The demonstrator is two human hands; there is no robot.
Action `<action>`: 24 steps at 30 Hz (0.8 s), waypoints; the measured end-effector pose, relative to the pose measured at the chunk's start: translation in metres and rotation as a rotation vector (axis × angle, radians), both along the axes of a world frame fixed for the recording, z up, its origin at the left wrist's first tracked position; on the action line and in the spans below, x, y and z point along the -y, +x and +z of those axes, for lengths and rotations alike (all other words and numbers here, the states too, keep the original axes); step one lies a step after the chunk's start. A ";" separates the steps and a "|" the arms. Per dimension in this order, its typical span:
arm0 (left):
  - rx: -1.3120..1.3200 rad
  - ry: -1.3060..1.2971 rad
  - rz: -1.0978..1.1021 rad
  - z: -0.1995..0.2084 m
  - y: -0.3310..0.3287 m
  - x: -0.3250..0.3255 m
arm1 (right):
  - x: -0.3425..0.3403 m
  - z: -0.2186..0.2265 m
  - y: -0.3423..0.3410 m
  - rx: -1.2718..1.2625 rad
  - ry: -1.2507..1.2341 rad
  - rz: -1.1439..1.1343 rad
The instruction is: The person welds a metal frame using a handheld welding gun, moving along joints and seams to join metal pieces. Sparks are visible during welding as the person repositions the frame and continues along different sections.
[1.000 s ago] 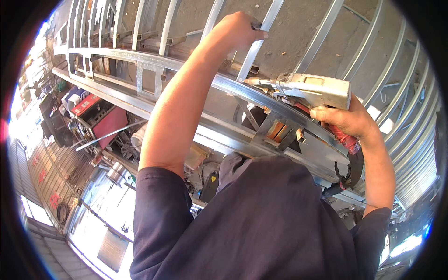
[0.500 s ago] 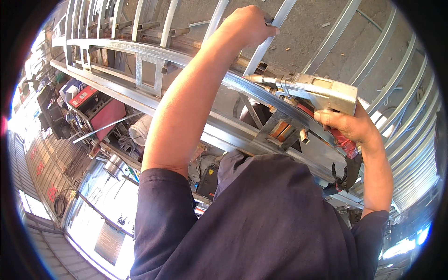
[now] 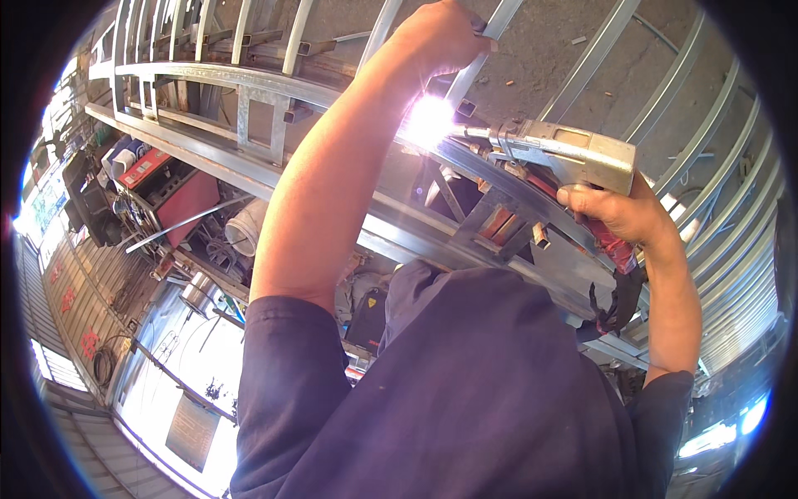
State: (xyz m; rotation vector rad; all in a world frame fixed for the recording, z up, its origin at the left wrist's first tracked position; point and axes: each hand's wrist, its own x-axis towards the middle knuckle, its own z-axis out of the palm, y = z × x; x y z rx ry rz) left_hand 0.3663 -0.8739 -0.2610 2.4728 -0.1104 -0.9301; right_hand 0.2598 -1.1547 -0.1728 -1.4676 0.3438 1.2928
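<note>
My right hand (image 3: 619, 214) is wrapped around the red-taped handle of a welding gun (image 3: 573, 150) with a boxy, worn metal body. From its nozzle a glaring white arc (image 3: 430, 122) burns where an upright metal bar (image 3: 463, 81) meets a long steel rail (image 3: 507, 179). The glare hides the joint itself. Farther up that same bar, my left hand (image 3: 440, 37) is closed around it, with the left forearm crossing over the rail. Several more metal bars (image 3: 588, 60) run off the rail on both sides in a row.
Short square-tube brackets (image 3: 542, 236) stick out under the rail, close to my body. To the left stand a red machine (image 3: 150, 170) and a whitish bucket (image 3: 246, 227). A black case (image 3: 366, 318) lies below my left arm. Concrete floor (image 3: 532, 50) shows between the bars.
A bright arc has lit at the gun's nozzle, with glare spreading over the joint. Both hands keep their holds; the view has shifted only slightly.
</note>
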 end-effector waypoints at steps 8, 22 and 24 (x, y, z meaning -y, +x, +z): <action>0.016 -0.017 -0.007 -0.001 0.001 -0.001 | 0.004 0.001 -0.004 0.031 -0.010 -0.023; 0.054 -0.062 -0.017 -0.010 0.001 -0.005 | 0.009 0.000 -0.008 0.060 -0.010 -0.017; 0.061 -0.066 -0.018 -0.012 0.000 -0.005 | 0.010 0.003 -0.008 0.040 -0.008 -0.029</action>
